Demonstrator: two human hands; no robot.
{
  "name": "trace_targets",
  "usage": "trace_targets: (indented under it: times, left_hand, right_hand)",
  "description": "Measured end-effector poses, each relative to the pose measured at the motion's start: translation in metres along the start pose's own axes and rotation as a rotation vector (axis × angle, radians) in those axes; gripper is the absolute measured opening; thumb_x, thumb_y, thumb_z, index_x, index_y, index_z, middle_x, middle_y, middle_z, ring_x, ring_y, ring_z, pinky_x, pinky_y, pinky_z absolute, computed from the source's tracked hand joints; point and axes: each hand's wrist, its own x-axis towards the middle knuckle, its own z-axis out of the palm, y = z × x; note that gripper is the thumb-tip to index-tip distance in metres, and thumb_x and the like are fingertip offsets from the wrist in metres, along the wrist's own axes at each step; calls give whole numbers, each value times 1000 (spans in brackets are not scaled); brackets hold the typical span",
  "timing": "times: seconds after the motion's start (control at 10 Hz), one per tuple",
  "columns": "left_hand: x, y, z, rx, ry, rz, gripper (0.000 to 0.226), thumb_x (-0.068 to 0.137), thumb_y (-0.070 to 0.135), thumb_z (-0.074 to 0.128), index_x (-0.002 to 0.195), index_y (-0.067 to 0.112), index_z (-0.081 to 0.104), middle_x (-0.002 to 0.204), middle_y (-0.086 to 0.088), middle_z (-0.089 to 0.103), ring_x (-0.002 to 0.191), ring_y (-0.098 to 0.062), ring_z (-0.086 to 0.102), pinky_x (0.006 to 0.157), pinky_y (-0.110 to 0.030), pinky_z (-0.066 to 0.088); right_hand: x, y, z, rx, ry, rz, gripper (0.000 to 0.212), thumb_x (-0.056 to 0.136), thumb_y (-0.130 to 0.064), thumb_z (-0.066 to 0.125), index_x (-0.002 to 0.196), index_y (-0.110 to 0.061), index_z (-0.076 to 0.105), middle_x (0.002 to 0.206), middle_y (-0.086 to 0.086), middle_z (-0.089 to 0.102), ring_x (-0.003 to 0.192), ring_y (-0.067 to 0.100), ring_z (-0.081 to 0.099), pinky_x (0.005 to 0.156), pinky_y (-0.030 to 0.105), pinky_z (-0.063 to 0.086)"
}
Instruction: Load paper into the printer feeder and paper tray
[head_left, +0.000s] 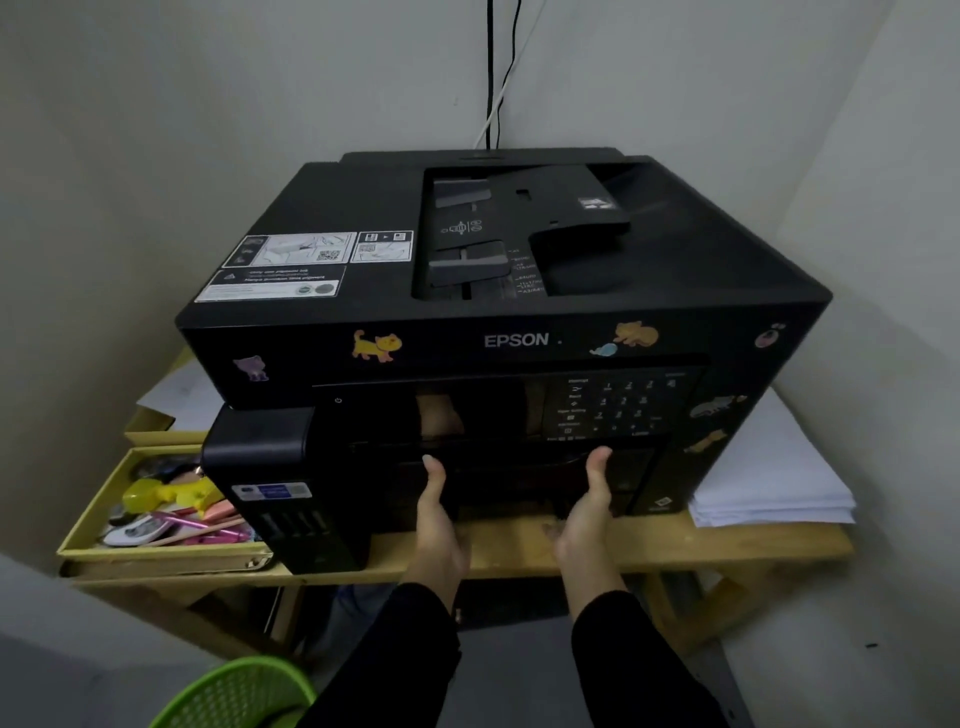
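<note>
Both hands sit at the lower front of the black printer (498, 291), which fills the centre of the frame on a wooden bench (727, 545). The step in hand looks like working the paper tray (509, 483), the dark front section below the control panel (618, 405); whether it is being drawn out or pushed home cannot be told.

The left hand (439, 525) is partly open, thumb up along the tray's left front edge, the other fingers tucked below and hidden. The right hand (584, 512) mirrors it at the tray's right edge, thumb raised against the front face, fingers curled underneath out of sight. Each seems to grip the tray front, though the hold underneath is not visible.

No paper is in either hand. A stack of white paper (769, 478) lies on the bench at the right of the frame, just beside the printer. The feeder (519, 234) on top of the printer, upper centre, appears empty.

If the tray is coming out, the next move calls for an even pull from both sides, then a reach right for sheets from the stack.
</note>
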Motion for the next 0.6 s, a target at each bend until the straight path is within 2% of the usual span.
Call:
trace_targets:
  times: [0.1,0.2,0.3,0.4,0.5,0.6]
  left_hand:
    - [-7,6,-3,162,145,-28,129,44,87,58,149,22,20,154,-8,27,140,-31,27,113,-47,23]
    - [-14,3,-1,362,254,50,116,60,81,56,149,14,22,151,-8,33,136,-31,34,112,-44,27]
    - [-22,-13,2,684,288,149,98,77,73,45,143,2,31,144,-15,41,128,-33,43,109,-41,35]
    - [-42,-24,12,1054,378,291,90,88,64,36,146,-2,18,152,-19,27,138,-35,29,114,-42,28]
    - [-67,-24,25,1172,419,581,84,92,54,38,149,3,3,157,-13,16,145,-31,12,117,-41,22]
    - [-88,-18,42,1259,423,883,76,94,48,40,149,5,10,154,-9,26,144,-27,19,115,-39,26]
  right_hand:
    - [-1,-5,-6,-98,135,-55,108,60,-67,70,145,-18,25,144,10,43,133,33,39,111,52,30]
    - [-7,-11,-10,-235,202,-217,100,69,-59,70,145,-14,23,141,12,46,128,33,45,105,44,37]
    - [-16,-8,-15,-573,237,-425,89,81,-50,63,147,-14,16,143,18,39,124,37,46,96,43,44]
    - [-33,-3,-21,-938,254,-625,81,85,-43,61,146,-14,15,143,19,33,124,36,44,96,47,47]
    - [-53,-6,-21,-1105,251,-900,69,86,-35,60,141,-12,25,141,18,34,121,34,44,94,44,48]
    - [-71,-19,-14,-1138,187,-1194,57,87,-29,60,135,-9,37,136,18,40,118,32,46,93,41,46]
